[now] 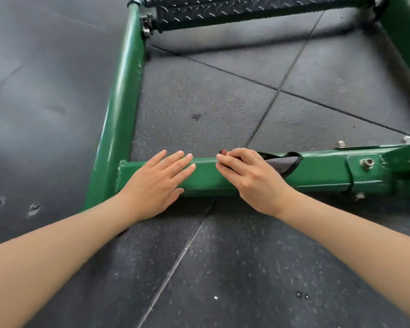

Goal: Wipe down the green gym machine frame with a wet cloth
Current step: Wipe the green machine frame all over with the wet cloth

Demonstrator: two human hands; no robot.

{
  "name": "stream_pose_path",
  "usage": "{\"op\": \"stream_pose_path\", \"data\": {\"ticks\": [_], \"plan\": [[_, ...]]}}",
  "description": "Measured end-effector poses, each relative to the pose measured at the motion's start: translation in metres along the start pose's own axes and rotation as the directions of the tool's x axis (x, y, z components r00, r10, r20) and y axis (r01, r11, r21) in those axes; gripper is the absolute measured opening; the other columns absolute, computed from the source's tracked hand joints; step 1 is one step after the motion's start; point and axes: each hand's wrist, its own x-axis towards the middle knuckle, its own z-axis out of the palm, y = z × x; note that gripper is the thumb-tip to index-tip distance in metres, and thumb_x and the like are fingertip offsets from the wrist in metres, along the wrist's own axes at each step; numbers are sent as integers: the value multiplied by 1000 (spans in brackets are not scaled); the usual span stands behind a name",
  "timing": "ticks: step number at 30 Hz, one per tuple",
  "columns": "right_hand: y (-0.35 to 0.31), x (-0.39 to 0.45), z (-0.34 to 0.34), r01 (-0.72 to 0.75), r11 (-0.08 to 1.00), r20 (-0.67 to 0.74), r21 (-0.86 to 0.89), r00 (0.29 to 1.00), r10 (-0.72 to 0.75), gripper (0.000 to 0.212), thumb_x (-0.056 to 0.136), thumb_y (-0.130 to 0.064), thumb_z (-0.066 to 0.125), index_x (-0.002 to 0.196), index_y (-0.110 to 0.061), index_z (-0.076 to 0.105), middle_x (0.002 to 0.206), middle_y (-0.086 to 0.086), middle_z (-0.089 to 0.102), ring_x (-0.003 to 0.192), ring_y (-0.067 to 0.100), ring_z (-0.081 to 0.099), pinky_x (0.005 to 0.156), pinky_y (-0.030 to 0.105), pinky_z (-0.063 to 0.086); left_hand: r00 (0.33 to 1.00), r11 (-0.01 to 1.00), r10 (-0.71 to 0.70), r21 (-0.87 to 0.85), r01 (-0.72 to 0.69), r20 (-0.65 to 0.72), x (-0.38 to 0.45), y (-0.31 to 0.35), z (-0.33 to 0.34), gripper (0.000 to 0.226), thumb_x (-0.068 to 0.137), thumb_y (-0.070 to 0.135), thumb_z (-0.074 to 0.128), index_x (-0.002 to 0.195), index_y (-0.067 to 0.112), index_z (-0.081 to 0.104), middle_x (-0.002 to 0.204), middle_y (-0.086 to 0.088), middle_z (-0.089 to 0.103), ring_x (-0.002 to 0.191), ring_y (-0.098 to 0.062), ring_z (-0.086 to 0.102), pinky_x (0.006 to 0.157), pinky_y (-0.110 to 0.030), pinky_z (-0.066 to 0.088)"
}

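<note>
The green gym machine frame (205,172) lies low on the floor, with a near crossbar running left to right and a side rail (123,95) leading away on the left. My left hand (156,183) rests flat on the crossbar near its left corner, fingers straight. My right hand (249,176) presses a dark grey cloth (282,163) onto the top of the crossbar just to the right, fingers curled over it. Most of the cloth is hidden under that hand; its loose end shows to the right.
Dark rubber floor tiles (211,268) with seams surround the frame. A black diamond-plate footplate (223,10) spans the far end. Bolts (366,162) sit on a bracket at the crossbar's right end. Another green rail (405,36) runs along the right.
</note>
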Motion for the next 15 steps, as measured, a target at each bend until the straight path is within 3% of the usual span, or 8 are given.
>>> {"op": "stream_pose_path", "data": {"ticks": [2, 6, 11, 15], "plan": [[-9, 21, 3, 80, 996, 14, 30, 997, -81, 46, 103, 0, 28, 125, 5, 68, 131, 18, 67, 115, 34, 51, 99, 45, 47, 1000, 999, 11, 50, -11, 6, -20, -19, -7, 69, 91, 40, 72, 150, 10, 54, 157, -13, 49, 143, -33, 49, 116, -54, 42], [-30, 67, -1, 237, 968, 25, 78, 971, -240, 43, 98, -4, 37, 126, 4, 68, 133, 16, 66, 112, 39, 62, 97, 49, 51, 1000, 992, 14, 127, -17, 27, -59, -53, -23, 69, 88, 42, 73, 148, 11, 56, 155, -12, 52, 141, -32, 51, 115, -52, 43], [-63, 128, 9, 407, 909, 30, 90, 911, -411, 40, 90, -1, 50, 126, 1, 68, 131, 14, 66, 111, 38, 62, 95, 49, 52, 981, 976, -193, 102, 191, 10, -127, -61, -17, 64, 98, 47, 46, 150, 11, 53, 156, -12, 50, 142, -32, 50, 117, -51, 37], [-96, 180, 28, 374, 918, -6, 136, 926, -376, 46, 86, 8, 64, 131, 0, 65, 135, 18, 62, 109, 40, 59, 95, 50, 50, 946, 944, -324, 57, 324, -2, -186, -44, -2, 71, 99, 51, 37, 152, 5, 49, 159, -14, 46, 146, -33, 45, 118, -54, 37]]}}
